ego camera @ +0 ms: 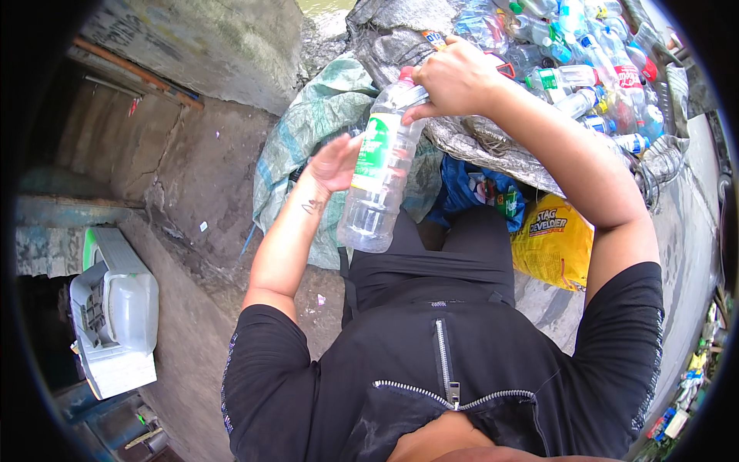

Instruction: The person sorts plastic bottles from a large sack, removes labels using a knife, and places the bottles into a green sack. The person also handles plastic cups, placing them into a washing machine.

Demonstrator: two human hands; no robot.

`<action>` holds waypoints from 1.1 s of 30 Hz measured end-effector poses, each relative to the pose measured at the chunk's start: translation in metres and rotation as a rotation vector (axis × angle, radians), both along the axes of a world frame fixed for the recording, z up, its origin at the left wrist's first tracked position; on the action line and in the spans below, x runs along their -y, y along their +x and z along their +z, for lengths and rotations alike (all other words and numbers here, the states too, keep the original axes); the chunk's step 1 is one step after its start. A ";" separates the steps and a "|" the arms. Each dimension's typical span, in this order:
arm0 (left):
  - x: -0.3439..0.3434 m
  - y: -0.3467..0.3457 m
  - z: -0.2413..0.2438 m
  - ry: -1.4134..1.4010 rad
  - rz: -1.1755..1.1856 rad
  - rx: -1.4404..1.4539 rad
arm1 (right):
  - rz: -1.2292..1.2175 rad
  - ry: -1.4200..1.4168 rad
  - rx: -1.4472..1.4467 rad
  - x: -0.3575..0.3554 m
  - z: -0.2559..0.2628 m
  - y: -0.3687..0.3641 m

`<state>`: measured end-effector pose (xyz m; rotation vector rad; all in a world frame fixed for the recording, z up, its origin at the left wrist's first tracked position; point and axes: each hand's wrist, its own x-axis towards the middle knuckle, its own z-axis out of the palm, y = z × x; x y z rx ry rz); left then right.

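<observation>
A clear plastic bottle [375, 167] with a pink-red cap and a green and white label hangs tilted above my lap. My right hand [456, 81] grips it near the neck. A pale, flat strip beside the thumb is too unclear to name. Blurred and with its fingers spread, my left hand [338, 161] is at the bottle's left side; whether it touches the label is not clear. Beyond the right hand, a large grey woven sack [479, 136] holds a heap of plastic bottles [577, 75]. A pale green woven sack [312, 110] lies behind the left hand.
Between the sacks and my legs sits a blue bag [453, 190]. A yellow printed bag [551, 242] stands right of my legs. On the left are a concrete wall [225, 46] and a white-grey plastic appliance casing [124, 312]. Mixed litter [690, 381] lies at the far right.
</observation>
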<state>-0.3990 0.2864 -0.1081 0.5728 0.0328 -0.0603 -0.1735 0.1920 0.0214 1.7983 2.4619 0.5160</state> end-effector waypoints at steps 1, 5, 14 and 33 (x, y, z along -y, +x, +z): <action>0.005 0.000 -0.014 -0.027 0.022 -0.051 | 0.014 -0.014 0.026 0.000 0.001 -0.003; 0.030 0.001 -0.009 -0.229 0.076 -0.050 | 0.027 -0.054 0.071 0.001 -0.005 0.004; 0.050 -0.002 0.000 -0.079 0.191 -0.092 | -0.076 -0.147 0.054 0.017 -0.005 -0.002; 0.039 0.000 0.026 0.144 0.318 0.008 | -0.239 -0.213 -0.260 0.032 0.011 -0.018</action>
